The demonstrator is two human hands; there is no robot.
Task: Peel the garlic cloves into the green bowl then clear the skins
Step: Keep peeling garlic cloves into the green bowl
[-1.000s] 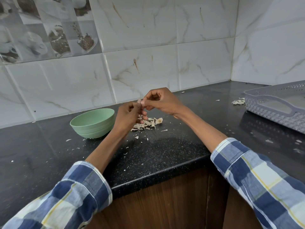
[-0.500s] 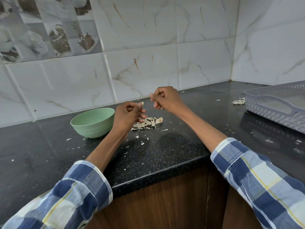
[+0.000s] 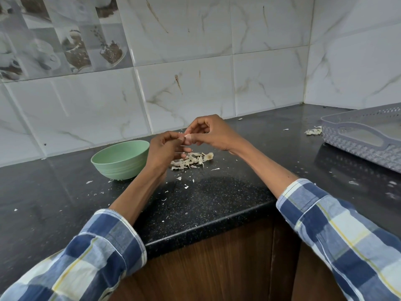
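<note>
Garlic clove [image 3: 188,137] sits pinched between both hands above the counter [image 3: 217,198], just right of the green bowl [image 3: 120,159]. The left hand [image 3: 166,148] grips one end with curled fingers while the right hand [image 3: 211,133] pinches the other; the clove is mostly hidden by fingertips. To peel it well, the right hand should probably catch a loose edge and pull along the clove's length, letting scraps fall onto the skins [image 3: 192,160] piled below. The dark speckled counter carries scattered flakes, a grey tray [image 3: 364,135] at right, and marble-look wall tiles behind.
</note>
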